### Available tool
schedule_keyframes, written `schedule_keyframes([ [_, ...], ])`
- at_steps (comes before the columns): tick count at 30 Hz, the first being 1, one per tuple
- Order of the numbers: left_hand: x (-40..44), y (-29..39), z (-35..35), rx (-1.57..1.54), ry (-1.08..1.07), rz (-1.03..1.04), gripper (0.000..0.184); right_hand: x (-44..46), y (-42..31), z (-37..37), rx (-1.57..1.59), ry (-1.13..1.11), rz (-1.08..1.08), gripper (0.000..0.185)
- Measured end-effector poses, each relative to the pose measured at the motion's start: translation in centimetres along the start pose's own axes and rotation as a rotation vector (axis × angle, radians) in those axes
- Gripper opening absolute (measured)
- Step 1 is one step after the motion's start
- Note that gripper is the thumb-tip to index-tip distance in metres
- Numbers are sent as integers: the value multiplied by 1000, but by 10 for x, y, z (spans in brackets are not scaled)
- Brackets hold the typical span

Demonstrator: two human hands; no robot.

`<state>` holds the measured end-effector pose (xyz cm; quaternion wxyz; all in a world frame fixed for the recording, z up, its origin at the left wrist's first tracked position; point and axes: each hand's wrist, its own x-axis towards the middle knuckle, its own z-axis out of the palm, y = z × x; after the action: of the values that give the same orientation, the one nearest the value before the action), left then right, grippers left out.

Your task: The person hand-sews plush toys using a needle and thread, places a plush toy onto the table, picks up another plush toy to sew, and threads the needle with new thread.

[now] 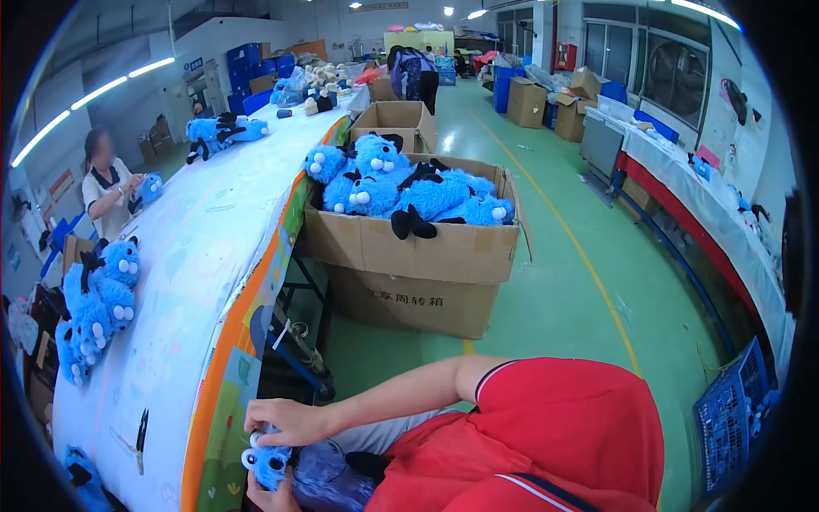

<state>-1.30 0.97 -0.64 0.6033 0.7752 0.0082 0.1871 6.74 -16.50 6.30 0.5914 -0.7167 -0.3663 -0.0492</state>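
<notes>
A blue furry plush toy (271, 465) with white bulging eyes is held at the table's near edge, low in the view. My right hand (286, 422) reaches over from above, its fingers curled on the toy's head beside the eyes. From below, my left hand (273, 495) grips the toy's underside, partly cut off by the frame's edge. A darker blue-purple piece (333, 476) lies against my lap behind the toy; whether it belongs to the toy I cannot tell. Thin black tools (142, 439) lie on the white-covered table (162, 341).
Blue plush toys (94, 307) are heaped at the table's far side; more (226, 128) lie farther up. A cardboard box (409, 243) full of them stands beside the table. Across it, a person (107, 188) handles another toy. A blue crate (725, 418) stands at right.
</notes>
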Motion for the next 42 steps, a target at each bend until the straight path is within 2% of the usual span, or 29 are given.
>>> schedule_keyframes([
  [3, 2, -6, -7, -166, -77, 33, 41, 13, 1, 7, 4, -81, -47, 8],
  [7, -3, -17, -8, -191, -106, 39, 43, 22, 1, 8, 382, -208, 405, 5],
  [13, -9, 6, -1, -220, -79, 62, 44, 39, 6, 5, 436, -327, 420, 4],
  [15, -8, 7, -6, -121, -88, 56, 45, 47, 12, 5, 442, -332, 432, 3],
  [17, -5, 5, -7, -30, -98, 57, 47, 62, 20, 0, 482, -150, 350, 3],
  [23, 9, -16, -24, -135, -11, -60, 51, 67, 9, 3, 400, -202, 290, 3],
  [27, 6, -5, -20, -40, -94, -168, 46, 54, 41, 28, -128, -251, -183, 3],
  [29, 0, 7, -19, -65, -75, -164, 44, 50, 47, 32, -123, -275, -236, 4],
  [30, -1, 5, -24, -112, -139, -223, 52, 50, 51, 34, -117, -242, -287, 4],
  [32, -1, 17, -24, -161, -188, -267, 56, 55, 60, 30, -117, -284, -336, 5],
  [34, -4, 23, -18, -187, -140, -288, 59, 56, 61, 24, -33, -270, -296, 4],
  [35, -3, 15, -15, -134, -128, -241, 58, 56, 66, 25, -37, -289, -265, 4],
  [38, 4, 15, -8, -41, -65, -269, 57, 62, 67, 20, -57, -375, -199, 2],
  [42, 6, 14, -12, -136, -100, -364, 55, 64, 74, 21, -7, -392, -182, 3],
])
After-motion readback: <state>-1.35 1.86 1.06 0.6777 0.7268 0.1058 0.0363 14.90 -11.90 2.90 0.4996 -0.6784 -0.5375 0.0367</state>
